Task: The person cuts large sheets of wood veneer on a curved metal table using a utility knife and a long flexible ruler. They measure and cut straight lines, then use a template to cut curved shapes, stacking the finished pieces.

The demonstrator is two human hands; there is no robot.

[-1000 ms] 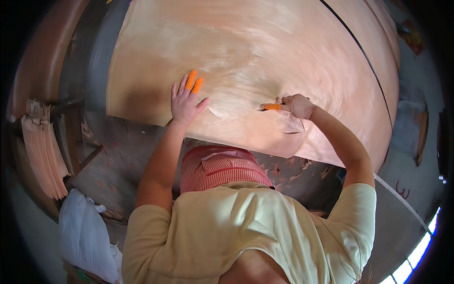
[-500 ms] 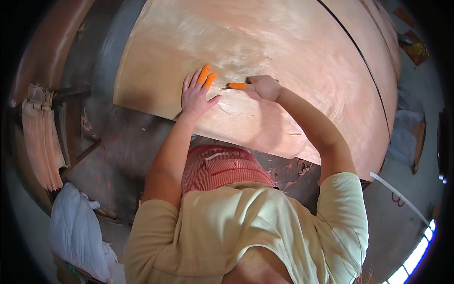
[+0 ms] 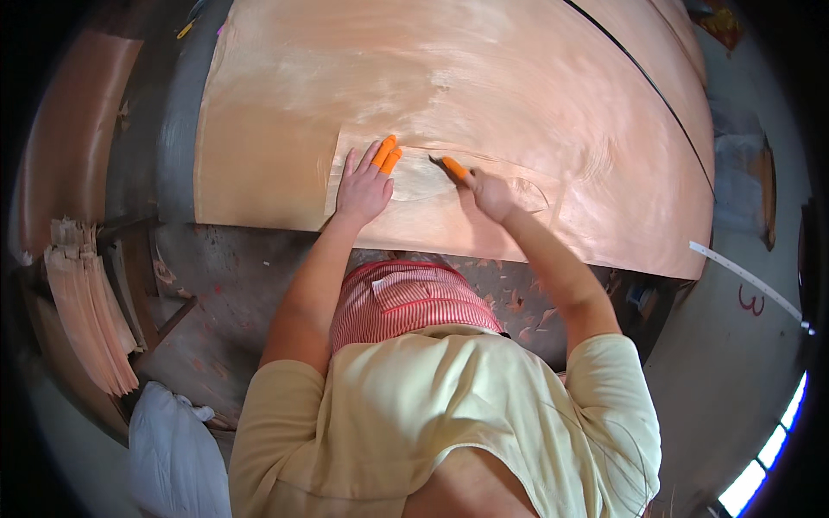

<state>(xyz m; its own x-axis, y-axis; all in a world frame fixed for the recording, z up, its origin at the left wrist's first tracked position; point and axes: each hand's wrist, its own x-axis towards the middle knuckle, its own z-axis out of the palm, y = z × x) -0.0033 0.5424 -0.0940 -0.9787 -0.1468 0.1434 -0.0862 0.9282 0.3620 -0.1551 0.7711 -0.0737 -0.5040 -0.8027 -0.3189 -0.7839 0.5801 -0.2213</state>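
A large, thin tan wood veneer sheet (image 3: 276, 95) covers the work surface. A paler rectangular veneer piece (image 3: 423, 181) lies on it near the front edge, with a wavy line along its far side. My left hand (image 3: 366, 190) lies flat across that piece's left end, fingers stretched out, orange covers on two fingers. To its right, my right hand (image 3: 488, 192) grips a small knife (image 3: 437, 163), its dark blade pointing left and away over the piece. The index finger, in an orange cover, stretches along the knife; its handle is hidden in my palm.
A black strap or cord (image 3: 643, 73) crosses the sheet at the right. At the left stand a bundle of veneer strips (image 3: 86, 311) and a white sack (image 3: 177, 453). Veneer scraps (image 3: 515, 302) litter the floor, and a white measuring tape (image 3: 747, 281) stretches out at the right.
The view has shifted. My right hand has drawn away from the left, and more of the knife blade shows. The paler piece's left edge is now plain beside my left hand.
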